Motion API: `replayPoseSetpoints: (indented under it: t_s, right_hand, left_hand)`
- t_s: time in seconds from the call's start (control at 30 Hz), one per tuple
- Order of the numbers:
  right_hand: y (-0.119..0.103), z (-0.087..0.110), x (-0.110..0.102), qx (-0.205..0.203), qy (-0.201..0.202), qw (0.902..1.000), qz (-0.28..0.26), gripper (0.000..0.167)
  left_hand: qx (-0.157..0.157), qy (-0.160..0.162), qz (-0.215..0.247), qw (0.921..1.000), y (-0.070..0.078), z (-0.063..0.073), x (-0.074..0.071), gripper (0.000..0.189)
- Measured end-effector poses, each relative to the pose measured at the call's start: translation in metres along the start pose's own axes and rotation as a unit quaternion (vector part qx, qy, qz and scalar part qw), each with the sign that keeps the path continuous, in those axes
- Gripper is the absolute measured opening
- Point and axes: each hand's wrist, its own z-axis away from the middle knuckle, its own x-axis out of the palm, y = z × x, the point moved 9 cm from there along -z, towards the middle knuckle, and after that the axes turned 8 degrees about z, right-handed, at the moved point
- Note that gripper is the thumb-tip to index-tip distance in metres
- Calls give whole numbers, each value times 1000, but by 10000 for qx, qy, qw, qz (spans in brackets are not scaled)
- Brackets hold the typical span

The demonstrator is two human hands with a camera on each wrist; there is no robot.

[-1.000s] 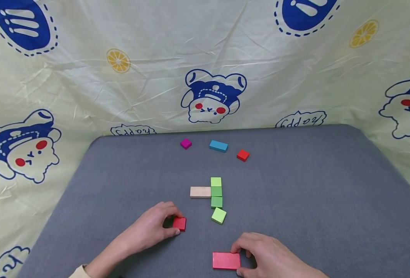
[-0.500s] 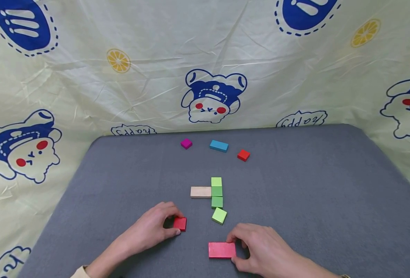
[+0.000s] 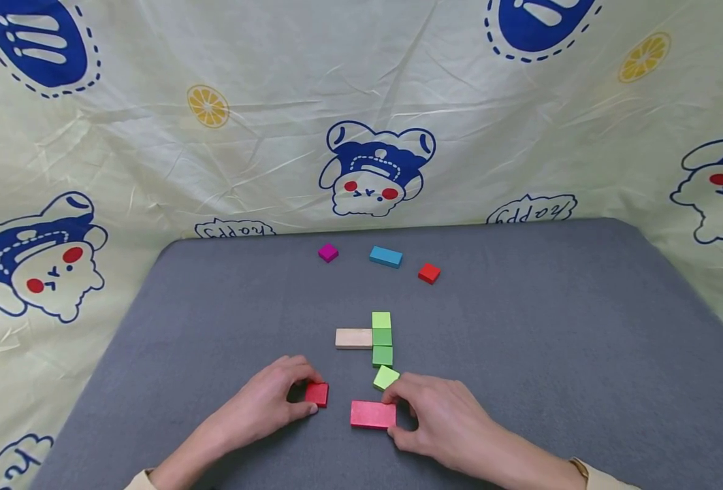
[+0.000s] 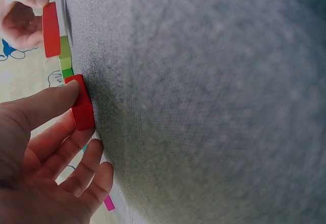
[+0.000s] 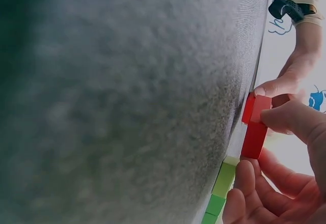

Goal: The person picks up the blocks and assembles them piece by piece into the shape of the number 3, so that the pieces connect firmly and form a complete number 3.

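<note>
1. Long red block (image 3: 372, 414): pinched at its right end by the right hand (image 3: 441, 418), thumb on near edge, fingertip on far edge; it juts left from that grip; lifted off or touching the gray table (image 3: 551, 354), can't tell.
2. Changed: right hand has carried the long red block forward and leftward over the last second; left hand (image 3: 272, 401) stays put, pinching the small red block (image 3: 317, 395) between thumb and fingers.
3. Meaning for the work: the two grips are closer; long red block is now near the small one, to the right of the left fingertips, gap showing in head view; looks like a bringing-together, unfinished.
4. Past the right fingertips: askew light-green block (image 3: 385, 376), partly covered by them, contact unclear; beyond it the green row (image 3: 382, 337), with the wooden block (image 3: 353, 339) at its left; both unmoved.
</note>
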Motion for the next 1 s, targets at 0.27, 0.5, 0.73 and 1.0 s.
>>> replayPoseSetpoints:
  t_s: [0.27, 0.5, 0.73, 1.0]
  right_hand:
    - [-7, -12, 4, -136, -94, 9997, 205, 26]
    - [-14, -17, 3, -430, 160, 9982, 375, 23]
    - [-17, -20, 5, -495, 89, 9969, 609, 23]
    - [-16, -22, 9, -411, -46, 9971, 633, 22]
  left_hand:
    - [1, -25, 11, 10000, 0, -1, 0, 21]
    - [-107, -116, -4, 9999, -3, -2, 2, 22]
    - [-99, -113, 21, 9999, -3, -2, 2, 22]
    - [-83, -96, 115, 9999, -3, 0, 1, 22]
